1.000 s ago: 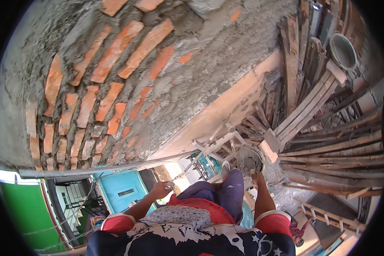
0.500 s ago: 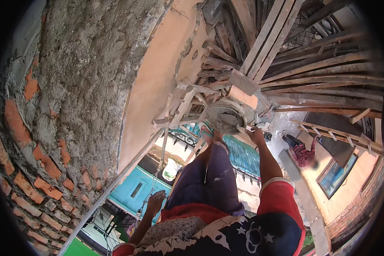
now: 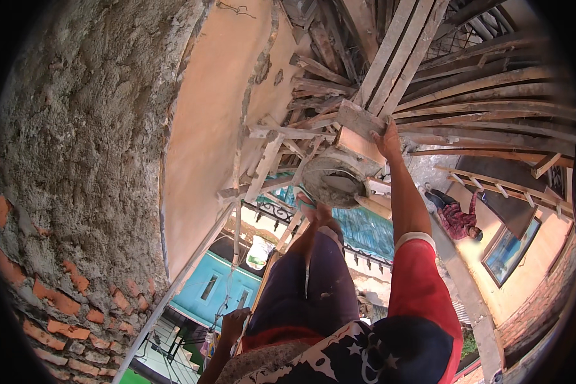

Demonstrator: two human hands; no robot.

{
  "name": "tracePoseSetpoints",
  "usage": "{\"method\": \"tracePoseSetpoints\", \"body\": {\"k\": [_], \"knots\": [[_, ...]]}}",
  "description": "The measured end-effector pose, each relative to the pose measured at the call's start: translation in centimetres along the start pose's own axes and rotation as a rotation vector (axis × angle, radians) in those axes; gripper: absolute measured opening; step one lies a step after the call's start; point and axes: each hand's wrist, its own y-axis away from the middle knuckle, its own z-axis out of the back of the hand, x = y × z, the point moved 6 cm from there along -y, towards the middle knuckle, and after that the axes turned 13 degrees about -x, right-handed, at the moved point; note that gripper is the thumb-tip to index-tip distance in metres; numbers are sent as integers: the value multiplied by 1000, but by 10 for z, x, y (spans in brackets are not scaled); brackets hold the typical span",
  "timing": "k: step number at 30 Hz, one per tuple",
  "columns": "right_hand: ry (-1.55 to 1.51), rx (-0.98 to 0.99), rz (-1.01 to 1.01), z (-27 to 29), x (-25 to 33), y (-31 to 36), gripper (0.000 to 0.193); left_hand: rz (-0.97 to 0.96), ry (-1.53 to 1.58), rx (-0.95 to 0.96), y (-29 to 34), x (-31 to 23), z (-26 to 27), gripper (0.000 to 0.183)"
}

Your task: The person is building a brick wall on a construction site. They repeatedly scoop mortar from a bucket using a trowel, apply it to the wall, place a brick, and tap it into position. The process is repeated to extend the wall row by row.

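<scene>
My right hand [image 3: 386, 141] reaches forward and closes over the right end of a grey, cement-smeared block [image 3: 361, 118]. A flat tan face [image 3: 360, 143] shows just below that block. Close under it sits a round bucket [image 3: 315, 168] of wet grey mortar, with a dark flat shape in it that I cannot make out clearly. My left hand [image 3: 234, 321] is low beside my left thigh, its fingers curled together. Whatever the left fingers hold, if anything, is hidden.
A half-plastered brick wall [image 3: 102, 134] rises close on my left. Long timbers [image 3: 486, 118] fan out ahead and right. My sandalled foot [image 3: 305, 200] stands high over a turquoise surface [image 3: 219, 281]. Down on the right are a person [image 3: 456, 217] and a wooden ladder [image 3: 505, 190].
My right hand has moved from the bucket's right side up to the grey block. The left hand has lowered slightly. The view has shifted a little.
</scene>
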Motion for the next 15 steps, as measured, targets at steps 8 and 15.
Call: {"method": "tracePoseSetpoints", "body": {"k": [8, 15], "knots": [[128, 377, -134, 7, 48, -18, 61, 359, 251, -97, 6, 39, -8, 22], [30, 281, 113, 82, 149, -17, 57, 490, 571, -266, -64, -43, 56, 23]]}}
